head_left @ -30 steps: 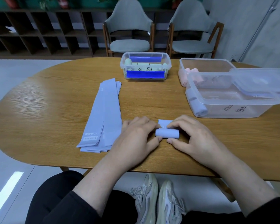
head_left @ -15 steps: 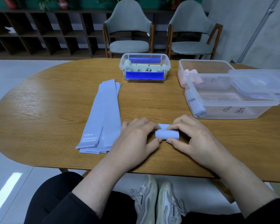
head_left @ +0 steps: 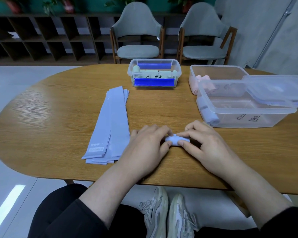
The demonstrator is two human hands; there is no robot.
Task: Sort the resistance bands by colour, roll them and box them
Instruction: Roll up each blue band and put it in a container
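Wood-grained and oval, your tabletop (head_left: 46,117) carries flat lilac bands (head_left: 110,124) stacked at left. Both your hands — left hand (head_left: 147,146), right hand (head_left: 206,145) — pinch a tightly rolled lilac band (head_left: 176,140), its ends hidden. Clear near box (head_left: 244,115) holds lilac rolls — lettering illegible.

Table (head_left: 58,121): wood, visible grain, low satin sheen. Flat bands (head_left: 110,124): smooth matt lilac rubbery sheet. Boxes (head_left: 248,117): clear glossy plastic, slightly cloudy. Chairs (head_left: 138,31): grey matt cloth on wood frames.
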